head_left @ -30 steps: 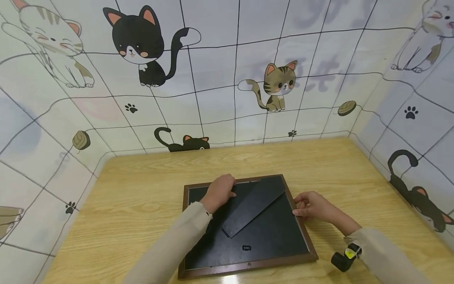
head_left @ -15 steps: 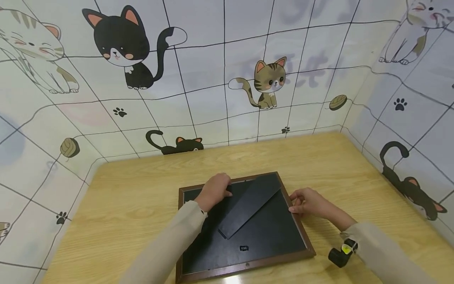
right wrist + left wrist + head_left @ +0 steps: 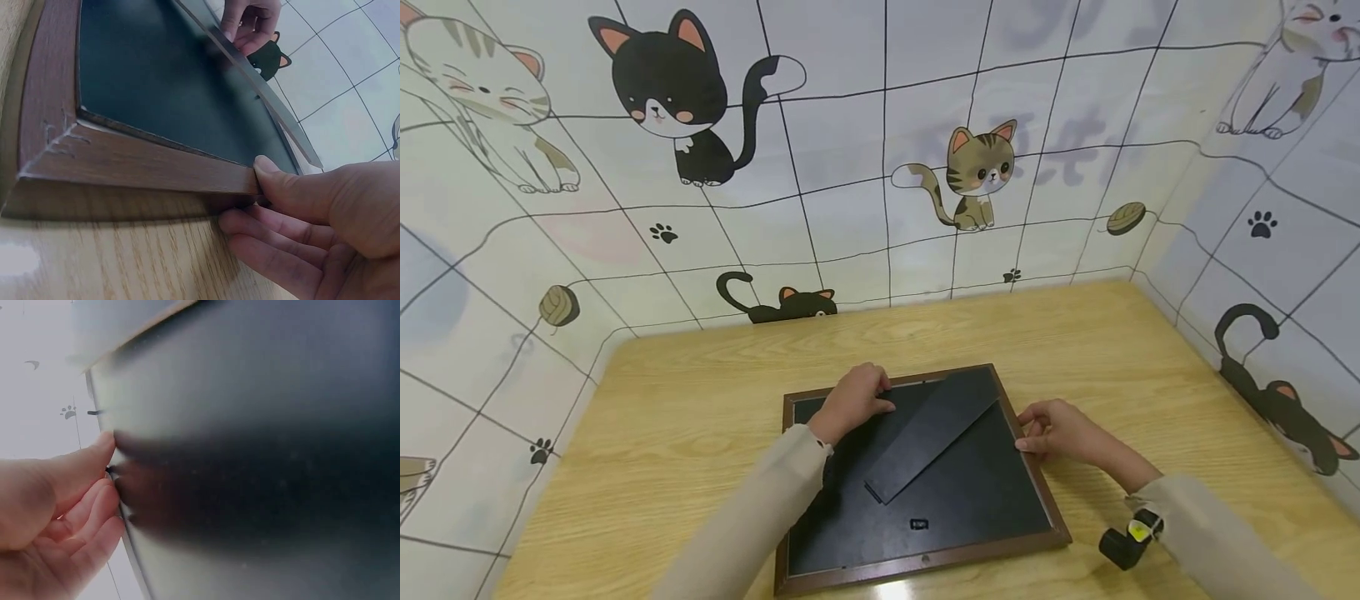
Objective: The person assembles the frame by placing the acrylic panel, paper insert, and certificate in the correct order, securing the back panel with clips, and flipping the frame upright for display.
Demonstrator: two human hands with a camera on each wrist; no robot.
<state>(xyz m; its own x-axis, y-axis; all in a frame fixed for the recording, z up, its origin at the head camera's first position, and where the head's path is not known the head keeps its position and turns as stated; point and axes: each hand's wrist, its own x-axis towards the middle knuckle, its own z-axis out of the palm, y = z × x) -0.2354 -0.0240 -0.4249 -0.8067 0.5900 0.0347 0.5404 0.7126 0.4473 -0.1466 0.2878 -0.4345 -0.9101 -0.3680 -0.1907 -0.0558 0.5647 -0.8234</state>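
Evidently the largest thing in view is the wall (image 3: 850, 150), printed with cartoon cats and paw marks, which runs along the worktop's back, left and right edges. The worktop (image 3: 685, 400) is pale, grained wood. On it, well apart from the back edge and about midway between the left and right edges, lies a brown picture frame (image 3: 926, 560), turned slightly askew to the back edge. A black backing board (image 3: 985, 492) faces upward within its 4 rails. 2 beige sleeves (image 3: 752, 500) reach in from the worktop's front side. A black stand flap (image 3: 932, 437) slants across the board, its upper end toward the frame's corner nearest the worktop's back right corner.

The left hand (image 3: 853, 402) is at the rail facing the worktop's back edge, its fingers curled at the board's margin; whether they pinch anything, the views cannot tell. The right hand (image 3: 1056, 432) grips the rail facing the right edge, thumb on top and fingers curled against its outer side. A black device (image 3: 1123, 550) hangs at the right cuff. A small black clip (image 3: 919, 524) sits on the board, near the front rail.
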